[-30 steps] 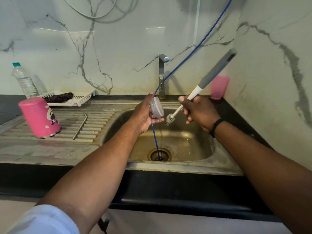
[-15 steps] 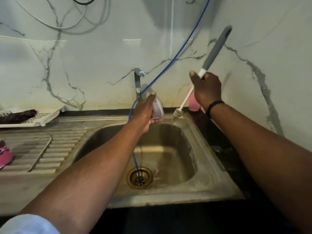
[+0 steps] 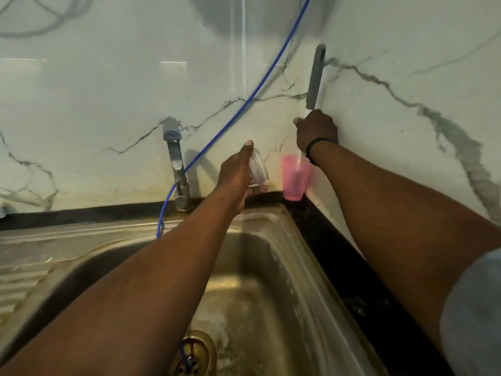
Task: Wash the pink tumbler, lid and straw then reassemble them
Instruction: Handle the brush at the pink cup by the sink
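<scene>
My left hand (image 3: pixel 238 172) holds the clear tumbler lid (image 3: pixel 259 168) above the back edge of the sink, thumb on top and fingers below. My right hand (image 3: pixel 316 130) grips a long brush (image 3: pixel 315 74) with a grey handle, held upright in the wall corner. The brush's white lower shaft and head stand inside a small translucent pink cup (image 3: pixel 295 176) on the black counter at the back right. The pink tumbler and the straw are out of view.
A steel sink (image 3: pixel 271 280) with a brass drain (image 3: pixel 196 354) lies below my arms. A tap (image 3: pixel 177 172) stands at the back. A blue hose (image 3: pixel 244 104) runs from the upper wall down into the drain. The ribbed drainboard (image 3: pixel 24 270) is at the left.
My right hand carried the brush from over the sink to the back right corner and lowered its head into the pink cup. The view swung right, so the pink tumbler left the frame.
</scene>
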